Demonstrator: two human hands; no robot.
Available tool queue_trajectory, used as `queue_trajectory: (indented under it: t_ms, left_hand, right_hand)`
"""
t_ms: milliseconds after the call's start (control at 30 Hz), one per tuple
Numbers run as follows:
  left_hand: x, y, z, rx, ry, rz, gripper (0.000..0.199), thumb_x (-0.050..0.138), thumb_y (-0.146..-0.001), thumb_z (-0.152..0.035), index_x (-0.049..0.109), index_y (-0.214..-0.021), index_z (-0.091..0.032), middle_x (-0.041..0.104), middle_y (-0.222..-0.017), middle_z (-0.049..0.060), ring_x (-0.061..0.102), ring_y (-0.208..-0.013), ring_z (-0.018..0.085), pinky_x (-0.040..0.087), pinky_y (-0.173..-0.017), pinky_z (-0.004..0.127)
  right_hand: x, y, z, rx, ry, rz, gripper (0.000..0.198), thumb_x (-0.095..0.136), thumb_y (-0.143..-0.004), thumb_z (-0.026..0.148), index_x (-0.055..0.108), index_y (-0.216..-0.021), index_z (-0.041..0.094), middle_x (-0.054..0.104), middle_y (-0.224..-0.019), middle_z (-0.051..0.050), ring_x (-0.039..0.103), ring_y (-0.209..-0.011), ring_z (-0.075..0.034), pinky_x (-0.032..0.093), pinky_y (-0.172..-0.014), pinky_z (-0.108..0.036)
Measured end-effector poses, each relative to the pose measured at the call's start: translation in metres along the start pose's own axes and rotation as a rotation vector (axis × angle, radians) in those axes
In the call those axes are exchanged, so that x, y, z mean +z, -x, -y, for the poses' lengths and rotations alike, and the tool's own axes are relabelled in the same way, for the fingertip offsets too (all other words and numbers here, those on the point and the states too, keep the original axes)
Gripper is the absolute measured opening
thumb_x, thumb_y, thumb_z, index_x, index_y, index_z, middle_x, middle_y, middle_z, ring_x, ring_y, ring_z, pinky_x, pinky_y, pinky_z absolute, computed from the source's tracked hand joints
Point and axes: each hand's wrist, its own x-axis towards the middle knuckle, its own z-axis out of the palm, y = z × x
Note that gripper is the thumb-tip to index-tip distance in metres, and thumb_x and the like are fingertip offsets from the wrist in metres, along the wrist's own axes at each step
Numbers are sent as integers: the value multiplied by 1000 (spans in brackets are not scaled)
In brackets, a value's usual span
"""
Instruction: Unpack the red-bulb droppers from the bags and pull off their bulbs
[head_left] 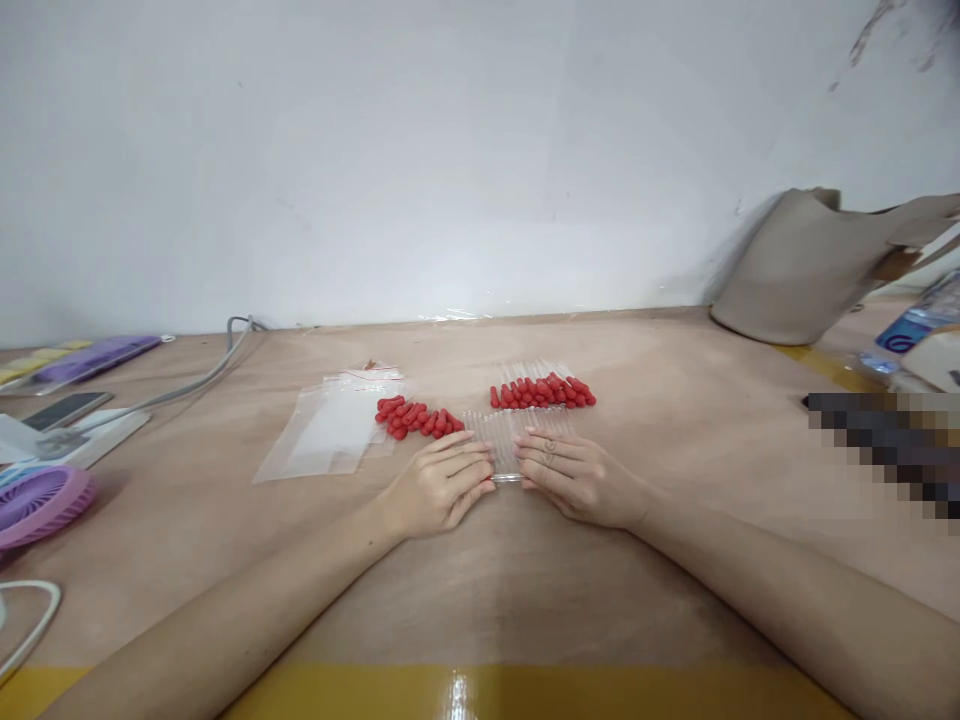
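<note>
While a yellow strip (360, 692) runs along the near edge of the table (480, 590), both bare forearms reach in over it. Loop of white cable (56, 610) near left. Left hand (444, 487) is palm down, fingers side by side, on the left part of a flat bundle of clear tubes (504, 447). Right hand (579, 477) mirrors it on the right part, fingers also together. Hands are apart, tubes showing between them; can't tell if either one actually pinches.

Round purple ribbed thing (46, 508) sits far left. Pile of red caps (418, 417) is just beside the left hand, up and left of the tubes. Clear bags (322, 430) lie overlapped left of that pile. Blurred-out dark object (889, 450) at right.

Beyond the tubes: second row of red caps (541, 391), more clear sticks (534, 369) behind it. Phone (69, 410) at left, grey cable (202, 378) next to it, purple packet (101, 358) past the phone. Bottle (911, 325) and beige bag (787, 270) back right, white wall (480, 160) behind everything.
</note>
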Motion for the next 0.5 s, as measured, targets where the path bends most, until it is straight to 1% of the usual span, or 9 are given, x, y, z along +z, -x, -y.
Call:
queue_trajectory:
  t_ms: [133,233,300,333,400,467,500]
  left_hand:
    - [-1,2,-2,19,-21,-20,11,51,-85,-19,59,-92,-16,69,-87,4,62,-97,17,46,-94,35]
    - [-3,7,1,16,-30,-43,9,53,-84,-18,59,-91,-16,69,-86,4,62,-93,17,49,-86,33]
    - [-7,12,7,-39,-50,-67,9,54,-83,-17,58,-90,-16,68,-86,5,62,-88,17,50,-78,31]
    - [-9,14,10,-77,-70,-86,9,54,-83,-17,58,-91,-17,67,-87,5,61,-84,17,50,-74,30]
    - [-13,16,19,-166,-112,-131,13,54,-84,-19,58,-96,-19,65,-87,5,59,-79,15,49,-69,29]
    - [-17,15,27,-264,-122,-167,19,49,-86,-19,57,-103,-20,61,-86,5,57,-75,14,49,-67,27]
    - [-19,14,31,-316,-122,-178,21,46,-87,-19,56,-106,-19,57,-85,5,56,-74,13,49,-66,27]
  right_hand:
    - [-2,2,-1,-26,-13,4,15,52,-83,14,60,-96,11,66,-100,-10,56,-107,-18,43,-100,-36]
    - [-5,4,-5,-13,-32,-18,18,52,-84,14,59,-100,12,65,-104,-10,53,-110,-18,44,-99,-37]
    - [-6,6,-10,80,-37,-64,17,50,-84,15,59,-99,14,65,-103,-10,54,-109,-18,45,-96,-38]
    - [-7,7,-13,151,-35,-85,16,49,-85,15,60,-97,15,66,-100,-8,57,-104,-18,46,-92,-37]
    - [-6,9,-18,294,-8,-94,15,49,-85,18,62,-94,17,68,-88,-6,61,-89,-17,48,-81,-35]
    - [-4,11,-20,398,44,-69,16,50,-85,23,64,-93,18,66,-75,-4,58,-73,-15,46,-70,-32]
    - [-3,12,-21,434,73,-51,18,50,-85,24,64,-94,18,64,-72,-3,55,-69,-15,44,-67,-31]
